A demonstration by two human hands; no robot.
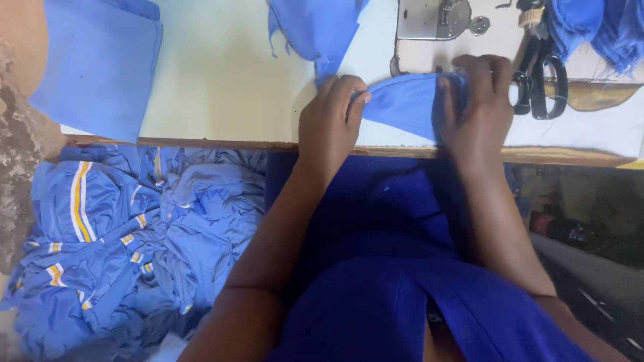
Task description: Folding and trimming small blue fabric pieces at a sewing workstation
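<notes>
Bright even daylight, soft shadows, slight blur.

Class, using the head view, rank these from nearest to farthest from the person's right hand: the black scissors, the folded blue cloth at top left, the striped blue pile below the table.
1. Black scissors: just right of the right hand.
2. Striped blue pile: lower left, below the table edge.
3. Folded blue cloth: far top-left corner.

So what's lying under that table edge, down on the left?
Below the table edge lies a heap of blue garments with white and yellow stripes. Whatever is beneath the heap is covered. Both hands, left hand and right hand, pinch a blue fabric piece above.
</notes>
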